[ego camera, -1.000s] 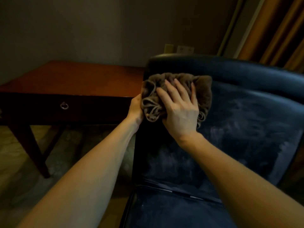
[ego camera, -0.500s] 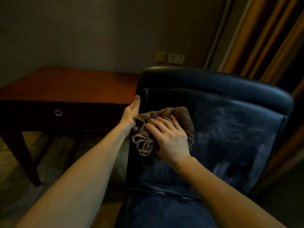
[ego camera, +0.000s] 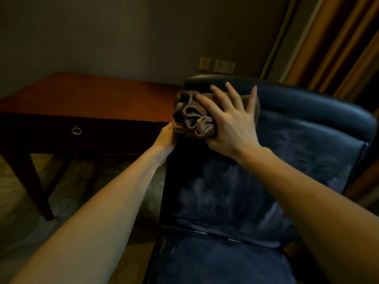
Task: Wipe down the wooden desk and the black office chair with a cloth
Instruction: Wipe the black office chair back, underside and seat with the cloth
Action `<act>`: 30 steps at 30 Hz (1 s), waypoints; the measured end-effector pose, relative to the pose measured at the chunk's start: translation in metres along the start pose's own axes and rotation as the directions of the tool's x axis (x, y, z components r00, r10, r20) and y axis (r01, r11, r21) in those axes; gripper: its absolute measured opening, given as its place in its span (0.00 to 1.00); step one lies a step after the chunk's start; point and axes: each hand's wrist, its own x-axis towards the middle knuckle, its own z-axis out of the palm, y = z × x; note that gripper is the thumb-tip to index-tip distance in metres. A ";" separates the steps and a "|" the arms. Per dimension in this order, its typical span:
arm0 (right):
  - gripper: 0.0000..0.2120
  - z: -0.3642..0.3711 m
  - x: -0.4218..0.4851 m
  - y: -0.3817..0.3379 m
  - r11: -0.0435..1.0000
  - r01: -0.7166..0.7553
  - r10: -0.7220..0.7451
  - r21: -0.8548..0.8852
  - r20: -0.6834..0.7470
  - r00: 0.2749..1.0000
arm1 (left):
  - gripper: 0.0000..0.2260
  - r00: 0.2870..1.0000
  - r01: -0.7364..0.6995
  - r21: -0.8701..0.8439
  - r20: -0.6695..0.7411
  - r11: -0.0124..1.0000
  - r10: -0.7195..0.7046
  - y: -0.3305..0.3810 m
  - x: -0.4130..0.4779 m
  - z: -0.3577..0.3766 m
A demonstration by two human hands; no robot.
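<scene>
I have my right hand (ego camera: 229,128) spread flat, fingers straight and fanned, pressing the cloth (ego camera: 194,117) against the upper left part of the chair (ego camera: 307,152) back, just under the rolled top edge. The cloth is bunched into folds under my palm, with its loose ends spilling out on the left. My left hand (ego camera: 167,136) grips the left edge of the chair back just beside the cloth, thumb side toward me; the fingers go round behind the edge, so I can't see how tightly they curl, but I judge it is steadying the chair. The back panel shows pale smeary streaks across its middle and right side, and there are streaks low on the left too, which I read as wipe marks, so I judge most of the panel has been gone over. The rolled top edge, the far right rim and the seat (ego camera: 215,261) near me look less worked, and I would count those as left to do. The surface (ego camera: 86,97) stands to the left, well apart from the cloth, its top bare and evenly reddish; I can't tell from here whether it has been wiped or not. A ring pull (ego camera: 76,130) hangs on its drawer front.
</scene>
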 end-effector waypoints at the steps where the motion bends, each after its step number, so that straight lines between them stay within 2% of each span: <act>1: 0.39 0.012 -0.001 -0.004 1.000 0.001 -0.001 0.006 0.040 0.999 | 0.12 0.999 0.031 -0.028 0.025 0.999 -0.030 0.002 -0.001 -0.001; 2: 0.38 0.023 -0.004 -0.008 1.000 -0.003 0.002 0.026 0.034 0.999 | 0.13 0.997 0.064 -0.049 0.052 0.997 -0.061 0.003 0.000 -0.004; 5: 0.33 0.050 -0.019 -0.021 0.992 -0.033 0.047 0.126 -0.110 0.993 | 0.15 0.989 0.121 -0.054 0.087 0.991 -0.116 0.002 -0.001 -0.010; 8: 0.28 0.072 -0.044 -0.033 0.976 0.007 0.044 0.217 -0.231 0.972 | 0.17 0.983 0.182 -0.185 0.069 0.966 -0.172 0.000 0.002 -0.009; 10: 0.27 0.081 -0.057 -0.044 0.962 -0.002 0.077 0.272 -0.266 0.961 | 0.22 0.971 0.234 -0.240 0.104 0.942 -0.215 0.003 0.001 -0.003; 12: 0.26 0.086 -0.069 -0.055 0.946 0.004 0.091 0.324 -0.277 0.957 | 0.25 0.972 0.226 -0.175 0.103 0.958 -0.210 0.004 -0.002 -0.005; 14: 0.25 0.087 -0.076 -0.060 0.935 0.020 0.075 0.353 -0.254 0.964 | 0.26 0.989 0.144 -0.054 0.016 0.988 -0.144 0.005 -0.004 -0.010; 17: 0.25 0.084 -0.092 -0.063 0.932 0.077 -0.013 0.354 -0.178 0.984 | 0.38 0.993 0.119 0.084 -0.003 0.989 -0.119 -0.001 -0.005 -0.017; 19: 0.24 0.079 -0.110 -0.061 0.925 0.169 -0.143 0.341 -0.099 0.985 | 0.41 0.993 0.116 0.051 0.024 0.992 -0.118 -0.001 -0.010 -0.016; 21: 0.24 0.071 -0.122 -0.059 0.911 0.246 -0.264 0.330 0.011 0.964 | 0.39 0.995 0.100 0.037 0.004 0.994 -0.100 0.000 -0.015 -0.013; 24: 0.24 0.052 -0.128 -0.057 0.892 0.278 -0.319 0.358 0.060 0.946 | 0.40 0.994 0.110 0.069 -0.037 0.992 -0.107 0.004 -0.026 -0.008; 26: 0.24 0.033 -0.120 -0.052 0.893 0.293 -0.304 0.342 -0.022 0.952 | 0.41 0.993 0.114 0.085 -0.049 0.990 -0.110 0.008 -0.026 -0.007; 28: 0.24 0.010 -0.105 -0.043 0.912 0.270 -0.223 0.308 -0.179 0.958 | 0.41 0.991 0.127 0.065 -0.062 0.990 -0.123 0.011 -0.026 -0.008; 30: 0.24 -0.009 -0.084 -0.032 0.944 0.217 -0.132 0.251 -0.316 0.939 | 0.35 0.993 0.103 0.034 -0.060 0.994 -0.101 0.007 -0.028 -0.009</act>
